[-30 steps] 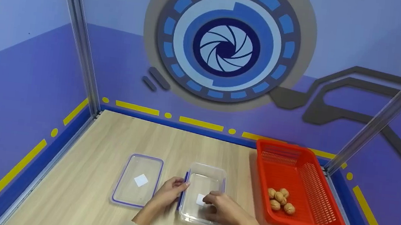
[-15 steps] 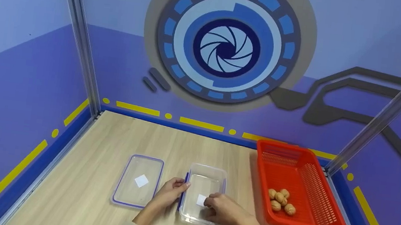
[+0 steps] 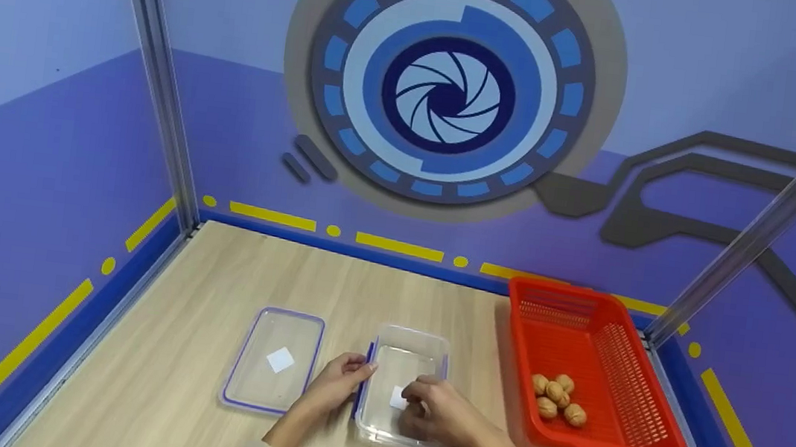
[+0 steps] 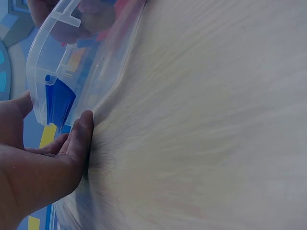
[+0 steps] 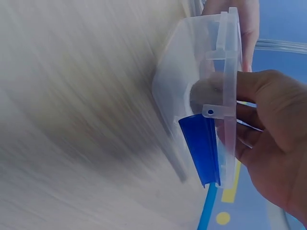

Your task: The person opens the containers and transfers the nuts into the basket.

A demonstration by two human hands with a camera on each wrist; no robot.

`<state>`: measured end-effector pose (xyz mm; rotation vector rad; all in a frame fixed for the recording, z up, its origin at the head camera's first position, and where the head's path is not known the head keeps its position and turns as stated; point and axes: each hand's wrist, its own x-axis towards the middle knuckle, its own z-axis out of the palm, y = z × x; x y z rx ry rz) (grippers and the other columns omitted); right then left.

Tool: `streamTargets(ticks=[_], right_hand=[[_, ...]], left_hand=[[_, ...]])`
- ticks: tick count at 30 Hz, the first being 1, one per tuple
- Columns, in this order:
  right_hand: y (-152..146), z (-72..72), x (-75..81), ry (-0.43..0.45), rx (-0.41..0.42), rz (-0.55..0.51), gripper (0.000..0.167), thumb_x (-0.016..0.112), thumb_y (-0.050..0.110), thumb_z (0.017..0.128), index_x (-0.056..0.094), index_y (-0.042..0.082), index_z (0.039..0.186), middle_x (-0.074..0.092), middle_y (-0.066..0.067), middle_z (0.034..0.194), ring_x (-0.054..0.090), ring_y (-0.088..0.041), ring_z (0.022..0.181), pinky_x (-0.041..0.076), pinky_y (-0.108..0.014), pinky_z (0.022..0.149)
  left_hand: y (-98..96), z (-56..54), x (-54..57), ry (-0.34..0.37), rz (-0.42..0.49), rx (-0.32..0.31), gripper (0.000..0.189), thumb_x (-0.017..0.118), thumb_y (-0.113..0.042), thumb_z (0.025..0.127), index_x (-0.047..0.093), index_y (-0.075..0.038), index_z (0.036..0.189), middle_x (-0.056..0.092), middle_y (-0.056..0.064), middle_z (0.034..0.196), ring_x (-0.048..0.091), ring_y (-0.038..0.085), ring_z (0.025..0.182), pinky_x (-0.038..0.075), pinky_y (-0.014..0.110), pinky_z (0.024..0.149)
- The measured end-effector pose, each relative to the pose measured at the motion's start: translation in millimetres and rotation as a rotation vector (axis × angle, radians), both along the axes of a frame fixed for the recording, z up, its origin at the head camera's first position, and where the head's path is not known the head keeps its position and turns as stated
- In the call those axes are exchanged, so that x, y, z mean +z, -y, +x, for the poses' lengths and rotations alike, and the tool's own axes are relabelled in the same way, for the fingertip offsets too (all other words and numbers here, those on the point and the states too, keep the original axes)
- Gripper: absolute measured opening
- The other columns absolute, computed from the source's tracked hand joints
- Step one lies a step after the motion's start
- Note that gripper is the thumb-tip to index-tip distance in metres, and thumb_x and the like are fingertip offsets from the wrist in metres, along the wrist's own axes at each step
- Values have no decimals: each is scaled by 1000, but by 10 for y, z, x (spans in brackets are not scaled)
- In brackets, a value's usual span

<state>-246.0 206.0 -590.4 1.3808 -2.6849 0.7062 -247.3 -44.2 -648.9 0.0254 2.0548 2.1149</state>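
A clear plastic food container [image 3: 413,338] with blue side clips stands lidless on the table. My left hand [image 3: 337,381] grips its left side, the thumb at the rim and the fingers along the outer wall. My right hand [image 3: 447,413] reaches down inside over the front half. Its curled fingers hold a round brown walnut [image 4: 100,20], seen blurred through the wall in the left wrist view and mostly hidden by the hand from above. A blue clip [image 5: 199,148] hangs down beside the right hand. Left of the container lies its clear lid [image 3: 296,332] with a blue seal.
At the right stands a red plastic basket [image 3: 577,326], several walnuts [image 3: 555,393] lying in its near left corner. White paper squares show on the lid and container floor. Blue printed panels [image 3: 230,122] and metal posts [image 3: 160,76] enclose the wooden table [image 3: 153,331].
The right hand's fingers shift slightly inside the container. The left hand, container, lid and basket stay put.
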Motion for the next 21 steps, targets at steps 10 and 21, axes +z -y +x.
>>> streamTargets(ticks=[10, 21], right_hand=[[-145, -85, 313, 255, -134, -116, 24, 84, 15, 91, 75, 13, 114, 74, 1, 106, 69, -14, 98, 62, -44, 89], [-549, -282, 618, 48, -217, -307, 25, 87, 9, 88, 76, 7, 110, 78, -6, 104, 72, -20, 94, 62, -48, 86]], left_hand=[[-15, -9, -13, -1, -20, 11, 60, 66, -32, 107, 48, 13, 142, 64, 20, 127, 66, 34, 112, 59, 40, 86], [-10, 5, -4, -12, -20, 7, 61, 66, -31, 107, 47, 15, 142, 64, 21, 126, 66, 30, 111, 59, 41, 92]])
